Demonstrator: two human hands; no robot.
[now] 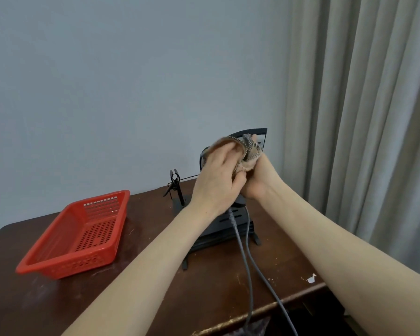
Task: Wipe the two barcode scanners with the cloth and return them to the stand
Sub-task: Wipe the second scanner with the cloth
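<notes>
Both hands are raised together above the black stand (219, 229) at the back of the table. A brown cloth with a checked edge (251, 151) is bunched between them. My left hand (216, 183) grips the cloth from the left, fingers curled over it. My right hand (261, 184) is closed round the handle of a barcode scanner (240, 201), of which only the dark lower end shows below the hands; the cloth hides the head. Two grey cables (246, 267) hang from there over the table's front edge. No second scanner is visible.
A red plastic basket (58, 241) sits on the dark wooden table (155, 275) at the left. A small black clip holder (175, 185) stands behind the stand. A curtain (361, 117) hangs at the right, a plain wall behind.
</notes>
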